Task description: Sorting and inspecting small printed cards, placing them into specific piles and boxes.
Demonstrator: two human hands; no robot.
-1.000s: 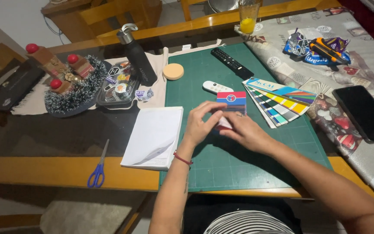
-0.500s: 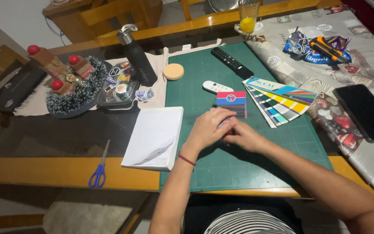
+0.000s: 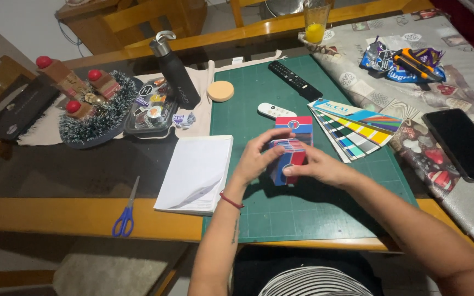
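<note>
Both hands hold a thick stack of colour sample cards, red and blue on its faces, lifted a little above the green cutting mat. My left hand grips the stack's left side with the fingers curled over its top. My right hand holds the right and lower side, thumb on the front face. Just behind the stack a similar red and blue card stands partly hidden. A fanned-out colour swatch deck lies on the mat to the right.
A white notepad lies left of the mat, blue scissors near the front edge. Behind are a white remote, black remote, round wooden disc, dark bottle, wreath decoration, a glass of orange drink and a phone.
The hands were pressed low on the mat near the cards; now they have lifted the card stack up and hold it between them.
</note>
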